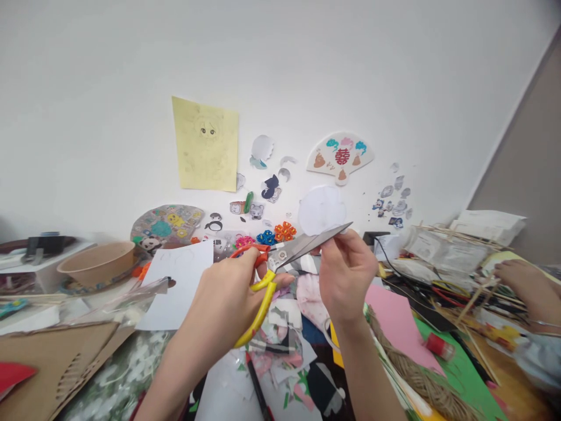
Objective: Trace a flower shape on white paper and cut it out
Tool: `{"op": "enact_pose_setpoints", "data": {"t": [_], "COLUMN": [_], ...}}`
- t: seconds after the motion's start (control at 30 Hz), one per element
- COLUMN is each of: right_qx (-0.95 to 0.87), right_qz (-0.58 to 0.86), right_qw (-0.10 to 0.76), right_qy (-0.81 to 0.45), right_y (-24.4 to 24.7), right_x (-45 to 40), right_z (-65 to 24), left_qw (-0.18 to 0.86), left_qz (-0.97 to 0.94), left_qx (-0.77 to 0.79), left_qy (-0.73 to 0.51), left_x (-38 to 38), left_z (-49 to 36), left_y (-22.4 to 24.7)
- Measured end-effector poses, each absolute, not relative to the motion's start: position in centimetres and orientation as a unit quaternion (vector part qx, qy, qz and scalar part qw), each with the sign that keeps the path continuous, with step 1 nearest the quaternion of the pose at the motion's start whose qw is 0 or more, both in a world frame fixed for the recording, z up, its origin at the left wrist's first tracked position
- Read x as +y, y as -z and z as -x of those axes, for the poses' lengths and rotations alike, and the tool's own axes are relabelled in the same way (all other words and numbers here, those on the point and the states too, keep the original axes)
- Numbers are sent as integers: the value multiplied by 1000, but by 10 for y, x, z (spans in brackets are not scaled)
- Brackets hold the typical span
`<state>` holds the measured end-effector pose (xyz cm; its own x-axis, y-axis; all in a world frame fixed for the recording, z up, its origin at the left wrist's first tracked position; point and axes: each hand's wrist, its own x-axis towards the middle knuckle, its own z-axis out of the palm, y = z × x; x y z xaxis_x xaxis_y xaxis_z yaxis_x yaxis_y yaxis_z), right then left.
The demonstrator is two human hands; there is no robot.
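My left hand [225, 292] is closed around the yellow and orange handles of a pair of scissors [283, 255]. The blades point right, slightly apart, along the lower edge of a rounded white paper piece [322, 209]. My right hand [347, 275] pinches that paper from below, close to the blade tips. Both hands are raised above the table. Beneath them lie paper scraps [280, 333] and a dark pen or pencil [258, 386]. A white sheet of paper [175, 280] is beside my left hand.
Another person's hand [521, 283] is at the far right, near thin sticks and cables. A brown bowl [99, 266] and cardboard [74, 362] are at left; pink paper [403, 321] and a twine bundle [416, 374] at right. A yellow drawing [208, 149] hangs on the wall behind.
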<state>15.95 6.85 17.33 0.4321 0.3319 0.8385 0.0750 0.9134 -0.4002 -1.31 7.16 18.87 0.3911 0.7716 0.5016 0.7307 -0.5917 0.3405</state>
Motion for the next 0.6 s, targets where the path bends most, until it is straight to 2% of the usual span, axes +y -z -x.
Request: {"op": "enact_pose_setpoints", "data": {"t": [0.6], "right_qx": [-522], "right_qz": [199], "right_qw": [828], "right_qy": [-51], "right_y": [-169], "right_x": [77], "right_z": [-159], "left_qw": [-4], "left_qz": [-832], "left_qx": [459], "left_qy": [-313], "left_x": [75], "left_z": [13], "left_y": [-189]}}
